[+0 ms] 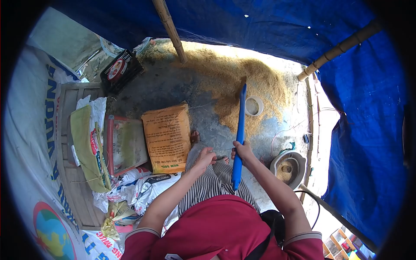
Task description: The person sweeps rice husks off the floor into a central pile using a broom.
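My right hand (pixel 242 151) grips a long blue handle (pixel 239 134) about halfway along. The handle runs from near my lap out to a heap of golden grain (pixel 242 82) spread on the concrete floor. My left hand (pixel 205 157) rests on my knee over striped trousers, fingers curled and holding nothing. My bare feet show just ahead of my knees. A small white bowl (pixel 254 105) sits in the grain right beside the handle's far end.
A brown paper sack (pixel 167 136) lies flat to the left of my legs. Printed bags and a wooden pallet (pixel 82 143) pile up at left. A metal basin (pixel 288 167) with grain stands at right. Blue tarpaulin (pixel 364 112) and bamboo poles (pixel 170 28) enclose the space.
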`<action>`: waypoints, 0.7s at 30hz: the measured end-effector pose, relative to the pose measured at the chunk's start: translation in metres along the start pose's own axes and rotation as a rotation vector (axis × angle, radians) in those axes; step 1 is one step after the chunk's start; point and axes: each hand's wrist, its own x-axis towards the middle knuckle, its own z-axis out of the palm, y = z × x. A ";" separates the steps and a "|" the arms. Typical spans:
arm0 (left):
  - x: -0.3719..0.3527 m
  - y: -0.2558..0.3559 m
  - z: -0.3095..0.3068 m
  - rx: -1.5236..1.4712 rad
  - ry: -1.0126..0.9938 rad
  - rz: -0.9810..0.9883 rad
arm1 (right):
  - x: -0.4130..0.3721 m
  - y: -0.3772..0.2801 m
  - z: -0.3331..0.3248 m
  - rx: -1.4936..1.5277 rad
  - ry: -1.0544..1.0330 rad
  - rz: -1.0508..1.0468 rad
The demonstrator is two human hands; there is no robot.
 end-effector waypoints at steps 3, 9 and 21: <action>0.003 0.001 0.006 0.017 -0.009 0.035 | -0.024 -0.001 0.009 0.103 -0.090 -0.017; 0.005 0.001 0.003 -0.084 -0.005 0.034 | -0.031 -0.003 0.012 0.057 -0.270 0.067; -0.007 -0.003 -0.013 -0.215 -0.016 0.063 | 0.038 0.029 0.063 0.090 -0.467 0.237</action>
